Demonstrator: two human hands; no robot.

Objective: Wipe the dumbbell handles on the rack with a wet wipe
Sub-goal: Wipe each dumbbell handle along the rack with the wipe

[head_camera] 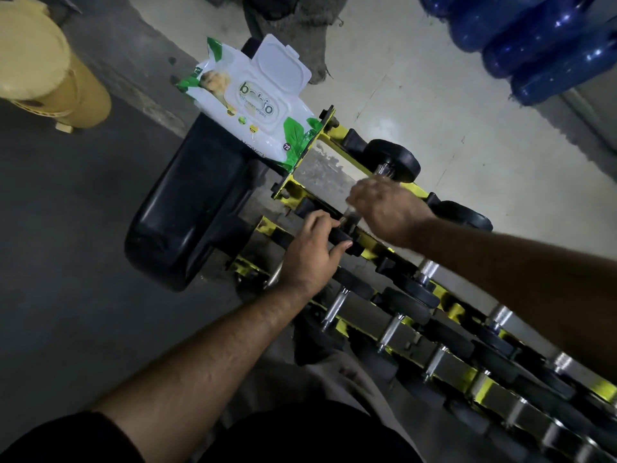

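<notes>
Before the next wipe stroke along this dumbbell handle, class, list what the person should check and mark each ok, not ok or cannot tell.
1. Left hand steadies the dumbbell's near end: ok.
2. Right hand is on the dumbbell handle: ok.
3. Wet wipe under the right hand: cannot tell, hidden.
4. Wipes pack lid open for a fresh wipe: ok.
5. Dumbbell seated on the rack: cannot tell.

Shiny metal dumbbell handles (387, 331), matt black rubber ends, glossy plastic wipes pack (253, 105), chipped yellow-painted rack (480, 384).

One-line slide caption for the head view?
Both hands, left and right, work a dumbbell handle on the yellow rack; wipes pack open.
</notes>
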